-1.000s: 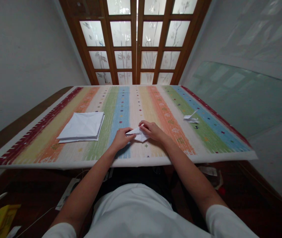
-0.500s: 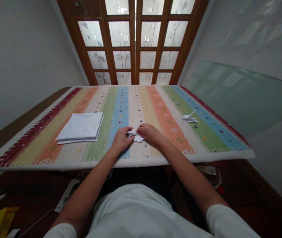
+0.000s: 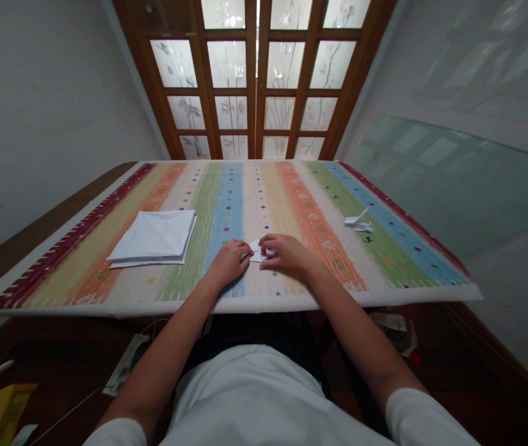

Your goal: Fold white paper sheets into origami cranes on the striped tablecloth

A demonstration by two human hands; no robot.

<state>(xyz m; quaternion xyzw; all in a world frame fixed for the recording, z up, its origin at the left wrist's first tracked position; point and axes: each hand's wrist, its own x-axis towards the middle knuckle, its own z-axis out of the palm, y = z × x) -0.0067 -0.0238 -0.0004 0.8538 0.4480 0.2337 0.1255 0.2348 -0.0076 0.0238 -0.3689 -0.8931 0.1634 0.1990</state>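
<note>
A small folded piece of white paper [image 3: 255, 251] lies on the striped tablecloth [image 3: 286, 204], near the table's front edge. My left hand [image 3: 230, 263] has its fingers closed on the paper's left side. On the right side, my right hand [image 3: 285, 253] pinches the paper between thumb and fingers. Parts of the paper are hidden under the fingertips. To the left lies a stack of white paper sheets [image 3: 155, 237]. Over on the right, a folded white paper crane [image 3: 359, 222] rests on the green stripe.
Wooden doors with glass panes [image 3: 257, 80] stand beyond the table. A greenish glass panel [image 3: 454, 179] leans by the right wall. Below the table are a power strip [image 3: 125, 364], a cable and a yellow bag [image 3: 1, 414].
My left fingers have come down and closed over the paper's left side. My right hand has shifted slightly right, its thumb now showing, and the folded paper sits at a different angle.
</note>
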